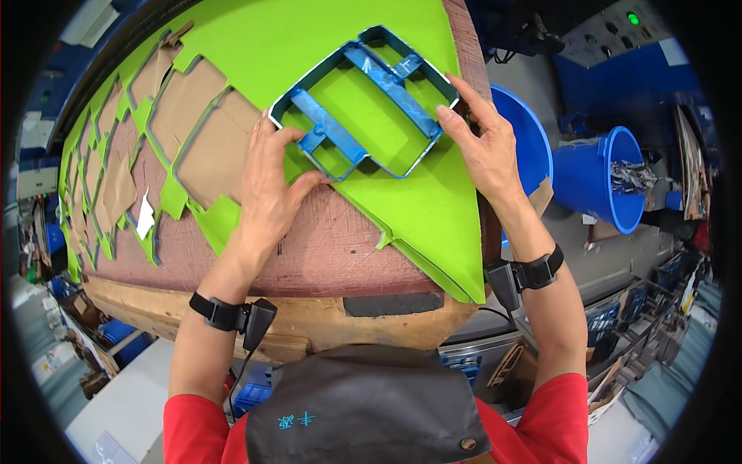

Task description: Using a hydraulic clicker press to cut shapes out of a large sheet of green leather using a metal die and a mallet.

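Observation:
A blue metal cutting die point(363, 104), an open frame with crossbars, lies flat on a bright green sheet point(421, 209). My left hand point(270, 185) holds the die's near left corner, thumb against its lower edge and fingers on the frame. My right hand point(483, 147) presses fingertips on the die's right corner. The green sheet covers a worn reddish-brown cutting board point(325, 255). To the left the sheet has several cut-out holes point(209, 147) showing the board beneath.
A white scrap point(144, 220) lies among the cut-outs at left. Two blue bins point(610, 178) stand on the floor to the right, one holding scraps. A grey control panel with a green light point(618, 31) sits top right. The bench's wooden edge point(309, 321) runs in front of me.

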